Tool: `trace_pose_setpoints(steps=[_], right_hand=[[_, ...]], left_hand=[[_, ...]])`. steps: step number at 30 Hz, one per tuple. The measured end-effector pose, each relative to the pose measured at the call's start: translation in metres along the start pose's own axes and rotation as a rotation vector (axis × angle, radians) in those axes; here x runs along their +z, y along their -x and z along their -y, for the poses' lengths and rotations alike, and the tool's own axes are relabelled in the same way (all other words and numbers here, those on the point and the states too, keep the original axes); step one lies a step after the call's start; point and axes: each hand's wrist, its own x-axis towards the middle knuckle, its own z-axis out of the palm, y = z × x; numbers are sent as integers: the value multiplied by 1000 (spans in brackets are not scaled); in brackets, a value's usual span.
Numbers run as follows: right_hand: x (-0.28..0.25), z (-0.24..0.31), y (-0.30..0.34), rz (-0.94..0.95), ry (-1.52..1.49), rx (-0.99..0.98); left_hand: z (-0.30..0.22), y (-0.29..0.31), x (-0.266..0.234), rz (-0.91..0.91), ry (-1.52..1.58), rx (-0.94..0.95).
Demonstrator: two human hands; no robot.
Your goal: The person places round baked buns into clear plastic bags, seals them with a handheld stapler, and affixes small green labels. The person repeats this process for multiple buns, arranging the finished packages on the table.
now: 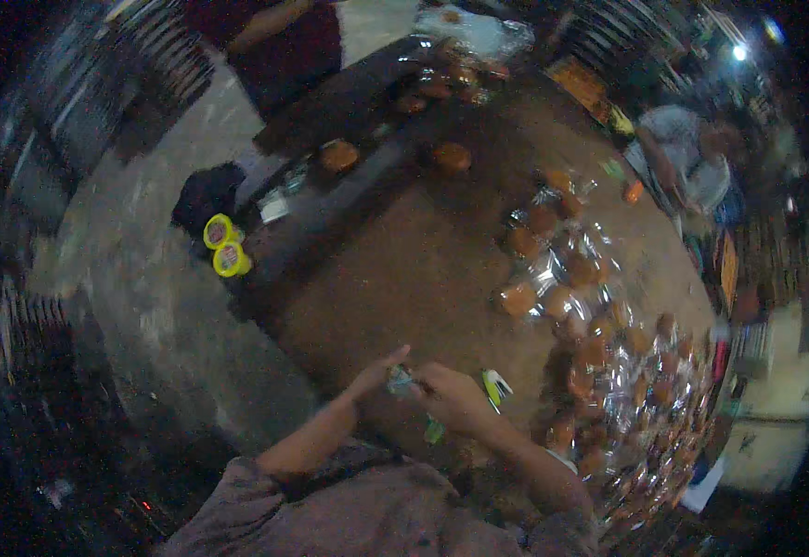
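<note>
Close in front of my body, my left hand (374, 373) and my right hand (451, 397) meet over the near part of the brown table. A small, shiny, pale bluish piece that looks like clear plastic (400, 379) is pinched between them; its exact kind is too blurred to tell. One left finger points forward past it. Just right of my right hand lies a green and white stapler-like tool (494, 390). A small green piece (434, 430) shows beneath my right wrist.
Many orange-brown round items in clear wrap (622, 390) cover the table's right side. Two more round brown pieces (451, 158) lie farther off. Yellow-rimmed tape rolls (228, 258) sit at the left edge. One person (687, 158) is at the far right, another (279, 56) beyond the far-left edge.
</note>
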Motion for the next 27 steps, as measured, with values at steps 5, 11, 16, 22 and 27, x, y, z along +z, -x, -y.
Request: trace_pose_setpoints(steps=[5, 11, 16, 22, 27], right_hand=[[-31, -1, -113, -116, -85, 131], [-96, -61, -341, -446, 176, -19], [-116, -119, -478, -658, 744, -121], [-86, -157, -520, -245, 1154, -56], [-87, -100, -426, -521, 542, -221]], left_hand=[[-25, 4, -82, -49, -24, 55], [-27, 7, -145, 65, -9, 82], [-41, 28, -172, 95, 89, 61], [-49, 32, -186, 79, 184, 78], [-45, 22, -164, 148, 183, 137]])
